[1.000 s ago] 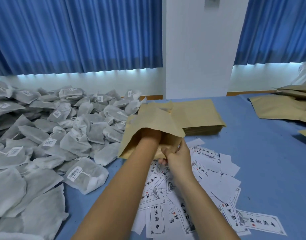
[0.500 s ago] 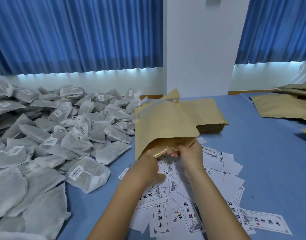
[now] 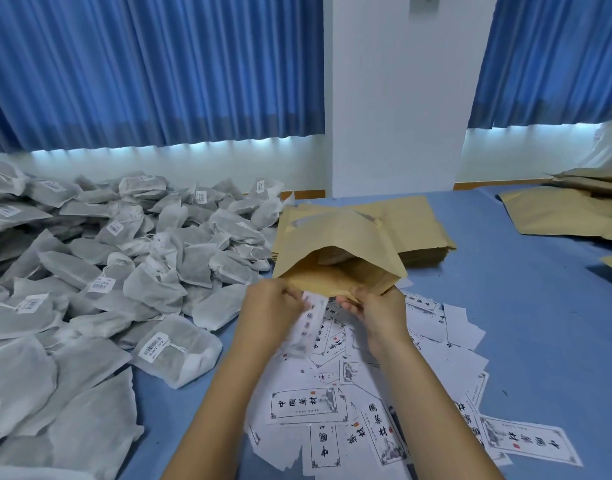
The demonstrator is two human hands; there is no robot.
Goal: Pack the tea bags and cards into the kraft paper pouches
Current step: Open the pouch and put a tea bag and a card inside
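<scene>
Item 1: kraft pouch (image 3: 335,237), centre of the frame. Held just above the table (image 3: 526,323), mouth open toward the camera, closed end pointing away. A pale shape shows inside the mouth, too shadowed to identify.

Item 2: right hand (image 3: 379,311), just below the pouch mouth, right of centre. Thumb and fingers are curled and pinch the lower lip of the pouch at its right side, keeping the mouth spread.

Item 3: left hand (image 3: 273,303), just left of the right hand. The fingers are curled and pinch one white card (image 3: 309,323). The card is motion-blurred and hangs between the two hands, its upper end at the lower lip of the pouch; whether it is past the lip cannot be told.

Item 4: loose cards (image 3: 308,407), white with black lettering and red seals. They are scattered overlapping on the table in the lower centre and lower right, under and around both forearms.

Item 5: tea bags (image 3: 124,258), a large heap of grey-white mesh sachets, several with barcode labels. They fill the left half of the frame, the nearest just beside the left forearm.

Item 6: stack of kraft pouches (image 3: 422,230), lying flat directly behind the held pouch.

Item 7: further pouches (image 3: 560,209), lying overlapped at the right edge, well apart from the stack.

Item 8: background. Blue curtains (image 3: 152,71) fill the upper left and upper right, with a white pillar (image 3: 398,109) between them.
</scene>
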